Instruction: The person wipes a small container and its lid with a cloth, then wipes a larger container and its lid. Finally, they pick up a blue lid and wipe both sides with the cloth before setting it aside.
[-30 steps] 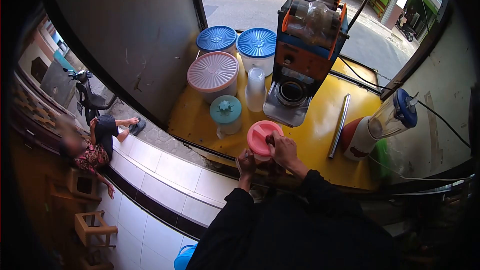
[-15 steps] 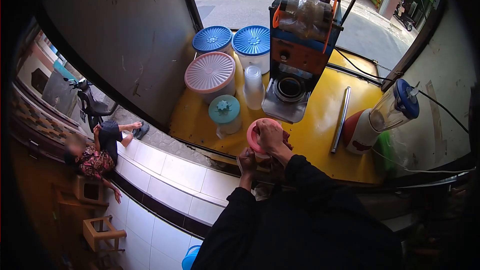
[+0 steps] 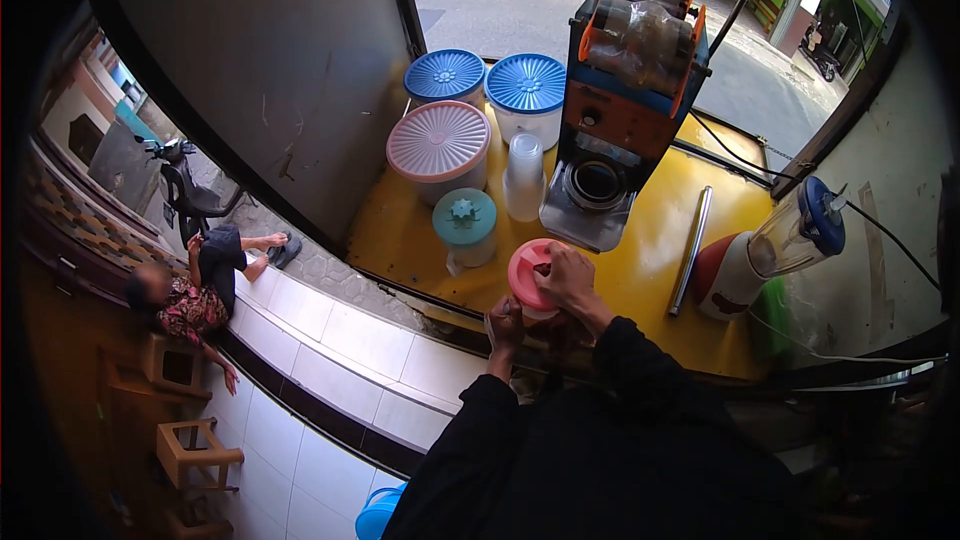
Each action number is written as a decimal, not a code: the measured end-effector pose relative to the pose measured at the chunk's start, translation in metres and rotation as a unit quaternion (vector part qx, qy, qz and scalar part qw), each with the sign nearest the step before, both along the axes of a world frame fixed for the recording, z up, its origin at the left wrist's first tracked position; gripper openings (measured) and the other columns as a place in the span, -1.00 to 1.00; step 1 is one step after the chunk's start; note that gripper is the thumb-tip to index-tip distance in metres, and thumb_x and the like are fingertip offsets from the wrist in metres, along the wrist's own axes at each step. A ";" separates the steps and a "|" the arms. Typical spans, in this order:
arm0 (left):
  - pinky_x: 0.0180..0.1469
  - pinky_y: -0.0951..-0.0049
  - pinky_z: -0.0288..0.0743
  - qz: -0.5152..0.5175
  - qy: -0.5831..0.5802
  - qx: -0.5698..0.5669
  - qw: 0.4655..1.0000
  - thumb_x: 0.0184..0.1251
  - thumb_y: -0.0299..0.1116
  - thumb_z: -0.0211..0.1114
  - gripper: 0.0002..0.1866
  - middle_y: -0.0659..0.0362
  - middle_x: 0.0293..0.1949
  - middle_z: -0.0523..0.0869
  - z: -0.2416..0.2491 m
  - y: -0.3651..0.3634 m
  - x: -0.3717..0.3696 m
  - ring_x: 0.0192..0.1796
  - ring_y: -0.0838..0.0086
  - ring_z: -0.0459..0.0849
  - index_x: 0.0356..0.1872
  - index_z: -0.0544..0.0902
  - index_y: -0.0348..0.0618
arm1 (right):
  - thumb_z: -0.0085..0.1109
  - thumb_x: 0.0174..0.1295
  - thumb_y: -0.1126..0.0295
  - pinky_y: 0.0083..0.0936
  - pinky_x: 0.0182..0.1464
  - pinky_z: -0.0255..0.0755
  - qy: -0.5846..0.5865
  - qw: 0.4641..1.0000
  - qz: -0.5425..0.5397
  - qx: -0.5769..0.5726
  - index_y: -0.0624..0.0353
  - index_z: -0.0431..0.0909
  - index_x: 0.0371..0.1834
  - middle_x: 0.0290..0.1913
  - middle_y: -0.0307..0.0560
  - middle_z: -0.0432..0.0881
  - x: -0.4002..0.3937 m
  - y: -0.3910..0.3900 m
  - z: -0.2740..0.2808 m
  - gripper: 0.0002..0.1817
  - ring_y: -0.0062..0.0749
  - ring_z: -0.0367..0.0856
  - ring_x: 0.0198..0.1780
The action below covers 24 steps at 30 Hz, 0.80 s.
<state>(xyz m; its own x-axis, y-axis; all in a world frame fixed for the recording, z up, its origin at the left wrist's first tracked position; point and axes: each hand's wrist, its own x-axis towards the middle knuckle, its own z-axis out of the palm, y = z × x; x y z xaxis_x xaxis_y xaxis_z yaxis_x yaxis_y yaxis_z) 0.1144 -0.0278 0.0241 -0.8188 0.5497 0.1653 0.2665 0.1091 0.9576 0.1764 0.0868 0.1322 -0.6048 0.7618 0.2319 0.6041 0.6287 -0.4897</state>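
Note:
A pink-lidded container (image 3: 522, 262) stands at the front edge of the yellow counter, right before me. My left hand (image 3: 505, 324) is closed low against its near left side, apparently gripping it; the hold itself is partly hidden. From above, my right hand (image 3: 570, 285) reaches onto the lid with fingers bent and pinched at its middle. A small dark patch shows by those fingertips. Something dark red (image 3: 568, 330) lies below my right hand, mostly covered. Beyond, a jar with a green lid (image 3: 466, 215) and a stack of clear plastic cups (image 3: 524, 180) stand close by.
A cup sealing machine (image 3: 620, 120) rises behind the container. Several lidded tubs (image 3: 438, 145) stand at the back left. On the right are a metal tube (image 3: 691, 252) and a blender (image 3: 765, 250). A seated person (image 3: 195, 300) is at far left, near plastic stools (image 3: 200, 450).
The whole view has shifted slightly, with the counter items now further right. My right hand has moved toward the lid's right side, uncovering more of its left. The left hand stays low beside the container.

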 end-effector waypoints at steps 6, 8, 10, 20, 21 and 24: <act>-0.57 0.30 0.21 0.005 0.004 0.014 1.000 0.20 -0.04 -0.03 -0.54 -0.08 -0.72 0.30 -0.006 -0.001 0.000 -0.65 0.08 0.33 -0.68 0.35 -0.26 | 0.24 -0.19 0.17 -0.30 -0.25 0.40 0.019 0.998 0.054 0.018 0.17 0.54 -0.48 -0.48 -0.02 0.57 -0.013 0.007 -0.015 -0.70 -0.13 0.56 -0.35; -0.58 0.29 0.21 0.009 0.006 -0.003 1.000 0.20 -0.03 -0.03 -0.54 -0.09 -0.72 0.31 -0.010 0.001 0.000 -0.64 0.05 0.34 -0.68 0.36 -0.25 | 0.24 -0.18 0.18 -0.31 -0.25 0.40 0.005 0.999 0.049 -0.016 0.18 0.54 -0.48 -0.48 -0.03 0.57 -0.003 0.003 -0.005 -0.70 -0.14 0.55 -0.36; -0.58 0.29 0.21 0.011 0.002 0.002 1.000 0.19 -0.03 -0.03 -0.54 -0.09 -0.72 0.31 -0.005 0.001 0.002 -0.64 0.04 0.34 -0.68 0.36 -0.25 | 0.24 -0.17 0.19 -0.31 -0.26 0.40 -0.006 0.998 0.050 -0.049 0.19 0.53 -0.47 -0.48 -0.04 0.56 0.003 -0.001 0.000 -0.71 -0.15 0.55 -0.37; -0.58 0.29 0.23 0.018 -0.014 0.003 1.000 0.17 0.00 -0.01 -0.53 -0.11 -0.70 0.33 -0.008 0.002 0.000 -0.60 -0.03 0.36 -0.66 0.38 -0.25 | 0.21 -0.12 0.46 -0.52 -0.36 0.41 0.110 0.987 0.069 -0.092 0.27 0.51 -0.43 -0.50 -0.04 0.56 0.029 -0.003 0.026 -0.83 -0.37 0.56 -0.46; -0.58 0.29 0.23 0.020 -0.015 0.004 1.000 0.17 0.00 -0.01 -0.53 -0.11 -0.70 0.33 -0.006 0.003 0.001 -0.60 -0.03 0.36 -0.66 0.38 -0.25 | 0.19 -0.09 0.50 -0.58 -0.40 0.40 0.167 0.977 0.052 -0.120 0.30 0.51 -0.45 -0.52 -0.05 0.57 0.025 -0.005 0.035 -0.87 -0.45 0.56 -0.50; -0.58 0.29 0.23 0.031 -0.007 0.006 0.999 0.17 -0.02 -0.01 -0.54 -0.10 -0.70 0.33 -0.006 0.003 0.003 -0.59 -0.03 0.38 -0.66 0.37 -0.25 | 0.19 -0.08 0.51 -0.63 -0.42 0.39 0.275 0.952 0.046 -0.128 0.29 0.53 -0.47 -0.55 -0.06 0.57 0.005 -0.006 0.041 -0.90 -0.45 0.55 -0.54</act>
